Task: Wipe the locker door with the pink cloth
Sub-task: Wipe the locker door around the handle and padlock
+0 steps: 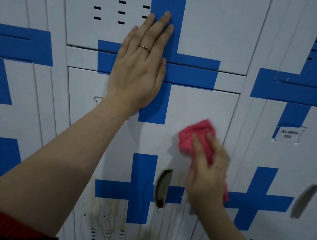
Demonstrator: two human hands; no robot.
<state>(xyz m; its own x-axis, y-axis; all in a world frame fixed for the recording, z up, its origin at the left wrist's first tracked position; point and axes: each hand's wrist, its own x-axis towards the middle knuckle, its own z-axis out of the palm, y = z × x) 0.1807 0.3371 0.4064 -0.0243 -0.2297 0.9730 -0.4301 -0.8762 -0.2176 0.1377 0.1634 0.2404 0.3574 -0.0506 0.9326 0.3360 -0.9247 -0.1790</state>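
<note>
Clearly soft and light, the pink cloth (197, 139) sits bunched at centre right of the frame, pinned against the locker door (204, 107) under the right hand (206, 172), fingers clamped over it. Left hand (140, 64) lies flat, fingers together, bracing higher up. Crumpled, it grips best mid-wad.

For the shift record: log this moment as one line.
right hand: pressing pink cloth on locker door | left hand: flat, bracing | brown drips: uncleaned
</note>
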